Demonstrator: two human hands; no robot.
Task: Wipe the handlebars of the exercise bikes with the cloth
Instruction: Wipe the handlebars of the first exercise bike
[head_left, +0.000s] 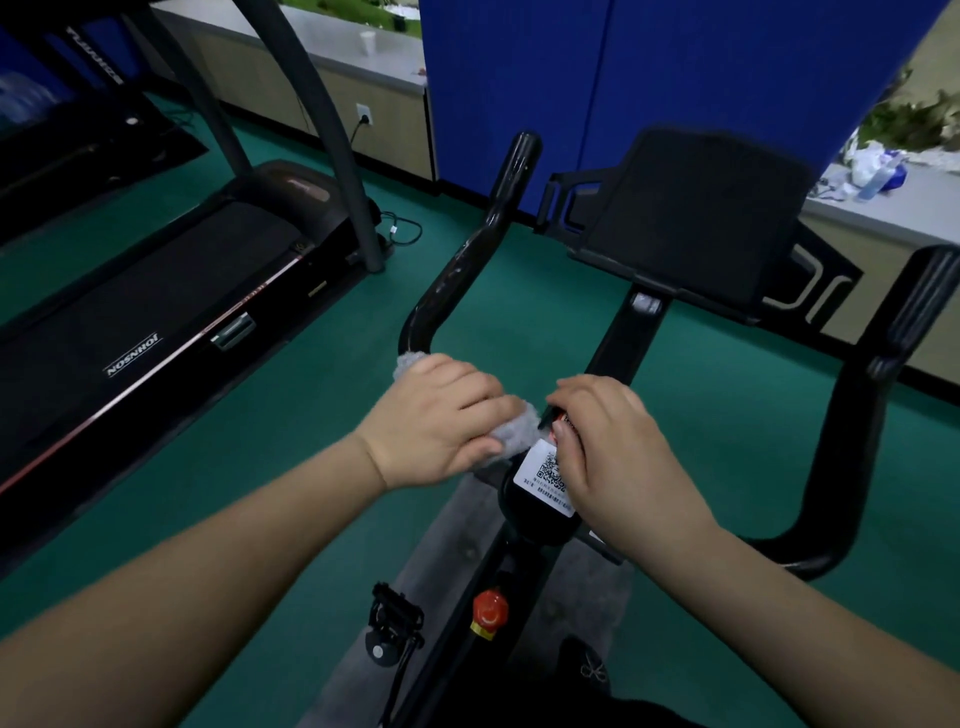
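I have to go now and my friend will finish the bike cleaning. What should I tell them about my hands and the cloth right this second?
Left hand: wrapped round the fluffy grey cloth, pressing it on the black curved handlebar of the exercise bike, at the near bend on the left side.
Right hand: resting at the middle of the bar, over the white QR-code sticker; it holds no cloth.
Done: cannot tell from this view how much is already wiped.
Left: probably the left horn up to its tip, then the right side of the bar, which the cloth is not touching.
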